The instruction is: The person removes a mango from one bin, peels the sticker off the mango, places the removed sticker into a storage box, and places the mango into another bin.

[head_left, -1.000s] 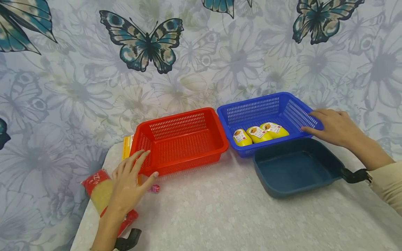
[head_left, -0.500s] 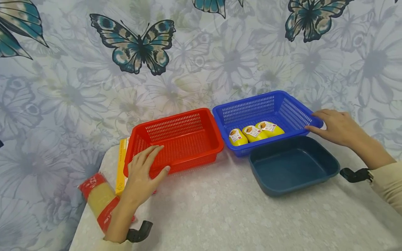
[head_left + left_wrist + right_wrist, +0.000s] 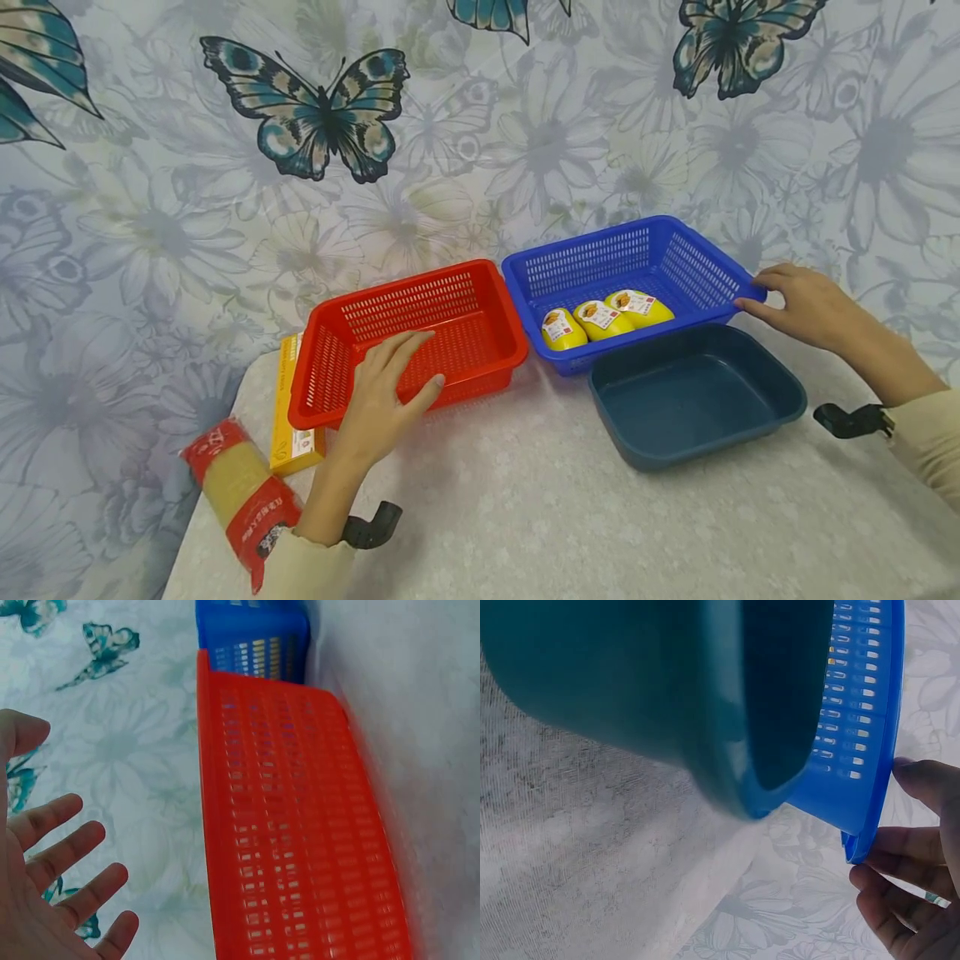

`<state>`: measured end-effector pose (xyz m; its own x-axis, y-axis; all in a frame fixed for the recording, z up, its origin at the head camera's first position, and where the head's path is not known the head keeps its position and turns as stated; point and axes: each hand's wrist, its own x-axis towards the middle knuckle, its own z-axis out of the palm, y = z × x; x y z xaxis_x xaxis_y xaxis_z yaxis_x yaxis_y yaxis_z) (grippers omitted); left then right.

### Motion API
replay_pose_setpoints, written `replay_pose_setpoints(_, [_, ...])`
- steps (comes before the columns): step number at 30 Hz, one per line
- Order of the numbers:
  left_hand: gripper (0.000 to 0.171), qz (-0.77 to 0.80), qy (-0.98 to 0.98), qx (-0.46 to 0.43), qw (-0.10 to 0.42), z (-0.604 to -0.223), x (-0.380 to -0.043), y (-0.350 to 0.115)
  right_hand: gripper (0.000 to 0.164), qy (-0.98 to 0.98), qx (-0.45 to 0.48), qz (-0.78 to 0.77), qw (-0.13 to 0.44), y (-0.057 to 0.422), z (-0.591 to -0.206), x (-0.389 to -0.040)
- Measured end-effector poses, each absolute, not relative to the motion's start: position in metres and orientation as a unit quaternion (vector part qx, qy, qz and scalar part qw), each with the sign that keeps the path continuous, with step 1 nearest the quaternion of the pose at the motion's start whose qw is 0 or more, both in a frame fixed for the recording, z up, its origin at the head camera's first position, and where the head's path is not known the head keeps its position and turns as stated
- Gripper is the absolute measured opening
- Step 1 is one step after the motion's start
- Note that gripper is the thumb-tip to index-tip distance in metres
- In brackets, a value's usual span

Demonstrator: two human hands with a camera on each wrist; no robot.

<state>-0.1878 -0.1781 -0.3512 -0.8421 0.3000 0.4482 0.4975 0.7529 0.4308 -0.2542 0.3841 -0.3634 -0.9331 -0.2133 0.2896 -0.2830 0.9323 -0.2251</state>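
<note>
My left hand (image 3: 382, 400), fingers spread and bent a little, hovers over the front wall of the red basket (image 3: 315, 400); nothing is in its grasp. The left wrist view shows those spread fingers (image 3: 75, 847) beside the basket. At the right end of the blue basket (image 3: 547, 271), the thumb and fingertips of my right hand (image 3: 806, 308) pinch around the rim's corner. In the right wrist view the thumb meets the rim and the bent fingers (image 3: 900, 844) lie at the corner. Three yellow labelled packs (image 3: 603, 321) lie inside the blue basket.
In front of the blue basket stands a dark teal tub (image 3: 697, 450). To the left lie a red-and-yellow bag (image 3: 240, 487) and a yellow box (image 3: 285, 408) partly under the red basket. A patterned wall (image 3: 465, 183) rises behind the table (image 3: 525, 525).
My left hand has moved right, from the red basket's left corner to over its front wall, uncovering more of the bag and box. My right hand has slid outward to the blue basket's corner.
</note>
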Motion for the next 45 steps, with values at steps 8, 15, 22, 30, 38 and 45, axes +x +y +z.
replay_pose_setpoints(8, [0.051, -0.318, -0.906, -0.233, 0.157, -0.345, -0.209, -0.140, 0.062, -0.977, 0.108, 0.141, 0.118, 0.384, -0.365, -0.252])
replay_pose_setpoints(15, [0.047, -0.354, -0.891, -0.250, 0.131, -0.338, -0.227, -0.108, 0.057, -0.974, 0.106, 0.150, 0.133, 0.382, -0.367, -0.251])
replay_pose_setpoints(22, [0.049, -0.353, -0.888, -0.273, 0.112, -0.328, -0.251, -0.076, 0.058, -0.973, 0.096, 0.159, 0.137, 0.381, -0.370, -0.251])
replay_pose_setpoints(30, [0.054, -0.334, -0.888, -0.307, 0.076, -0.317, -0.278, -0.039, 0.059, -0.972, 0.087, 0.168, 0.139, 0.381, -0.372, -0.250])
replay_pose_setpoints(38, [0.057, -0.311, -0.889, -0.331, 0.049, -0.314, -0.304, -0.012, 0.057, -0.973, 0.087, 0.163, 0.137, 0.380, -0.372, -0.251])
replay_pose_setpoints(45, [0.061, -0.262, -0.902, -0.343, 0.017, -0.314, -0.326, 0.008, 0.053, -0.971, 0.089, 0.168, 0.147, 0.380, -0.373, -0.251])
